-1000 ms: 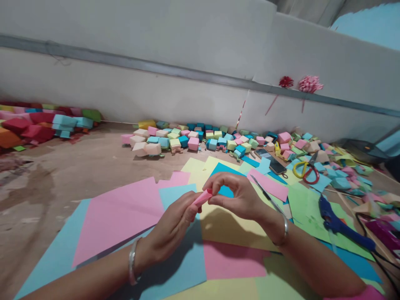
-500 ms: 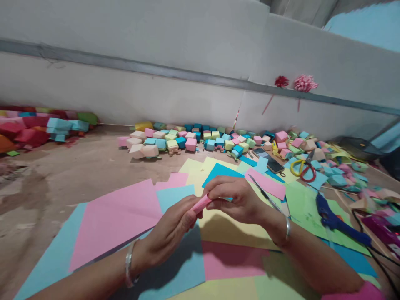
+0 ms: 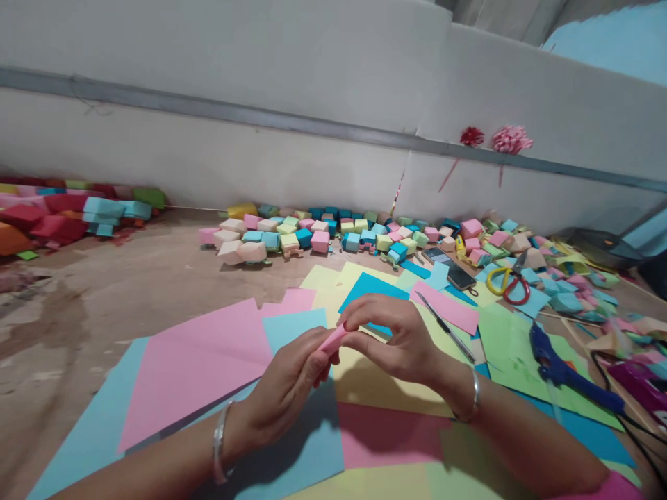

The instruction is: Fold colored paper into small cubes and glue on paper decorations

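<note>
Both my hands meet over a spread of coloured paper sheets (image 3: 198,361) on a brown floor. My left hand (image 3: 286,385) and my right hand (image 3: 393,337) each pinch one end of a small rolled pink paper piece (image 3: 332,339), held just above the sheets. Fingers of both hands are closed on it. A silver bangle sits on each wrist.
A row of small folded paper cubes (image 3: 323,232) lies along the wall. A phone (image 3: 451,271), yellow-and-red scissors (image 3: 505,283), a thin dark tool (image 3: 445,326) and a blue glue gun (image 3: 565,368) lie to the right. Larger red and blue paper boxes (image 3: 67,215) sit far left.
My right hand's fingers have shifted along the pink roll, closing down and then lifting a little. The roll stays between both hands in nearly the same spot.
</note>
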A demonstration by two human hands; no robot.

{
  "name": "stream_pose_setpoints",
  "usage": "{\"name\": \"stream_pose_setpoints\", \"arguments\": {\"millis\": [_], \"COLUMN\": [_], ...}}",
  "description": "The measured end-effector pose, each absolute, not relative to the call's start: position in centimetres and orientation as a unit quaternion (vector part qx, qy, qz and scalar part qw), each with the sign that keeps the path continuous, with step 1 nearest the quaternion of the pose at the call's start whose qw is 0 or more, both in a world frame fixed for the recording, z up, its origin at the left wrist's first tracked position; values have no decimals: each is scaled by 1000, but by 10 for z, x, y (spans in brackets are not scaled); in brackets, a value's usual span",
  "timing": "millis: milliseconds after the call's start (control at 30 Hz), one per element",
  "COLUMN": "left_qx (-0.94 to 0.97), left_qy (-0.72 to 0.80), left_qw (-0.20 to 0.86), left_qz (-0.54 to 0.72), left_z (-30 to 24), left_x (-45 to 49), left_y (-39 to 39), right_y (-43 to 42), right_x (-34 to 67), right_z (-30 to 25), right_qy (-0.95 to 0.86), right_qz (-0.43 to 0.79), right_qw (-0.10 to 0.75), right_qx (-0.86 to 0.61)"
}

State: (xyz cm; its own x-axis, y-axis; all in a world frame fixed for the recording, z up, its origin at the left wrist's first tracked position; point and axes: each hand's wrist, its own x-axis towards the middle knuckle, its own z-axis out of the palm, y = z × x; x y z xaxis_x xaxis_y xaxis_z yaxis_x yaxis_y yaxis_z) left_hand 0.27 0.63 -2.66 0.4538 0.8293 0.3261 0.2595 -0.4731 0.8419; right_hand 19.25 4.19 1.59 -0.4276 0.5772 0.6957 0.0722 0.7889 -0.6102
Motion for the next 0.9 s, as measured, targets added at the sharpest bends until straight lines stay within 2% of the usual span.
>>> {"name": "stream_pose_setpoints", "arguments": {"millis": [300, 633, 900], "left_qx": [758, 692, 681], "left_qy": [412, 417, 421], "left_qw": [231, 332, 336], "left_qz": [451, 486, 497], "left_z": [-10, -10, -10], "left_x": [4, 3, 3], "left_y": [2, 1, 2], "right_y": [37, 27, 23], "right_x": [189, 182, 181], "right_z": [13, 5, 8], "right_qy": [-833, -817, -818], "right_qz": [205, 159, 171], "right_qw": [481, 500, 476], "right_qx": [-180, -238, -273]}}
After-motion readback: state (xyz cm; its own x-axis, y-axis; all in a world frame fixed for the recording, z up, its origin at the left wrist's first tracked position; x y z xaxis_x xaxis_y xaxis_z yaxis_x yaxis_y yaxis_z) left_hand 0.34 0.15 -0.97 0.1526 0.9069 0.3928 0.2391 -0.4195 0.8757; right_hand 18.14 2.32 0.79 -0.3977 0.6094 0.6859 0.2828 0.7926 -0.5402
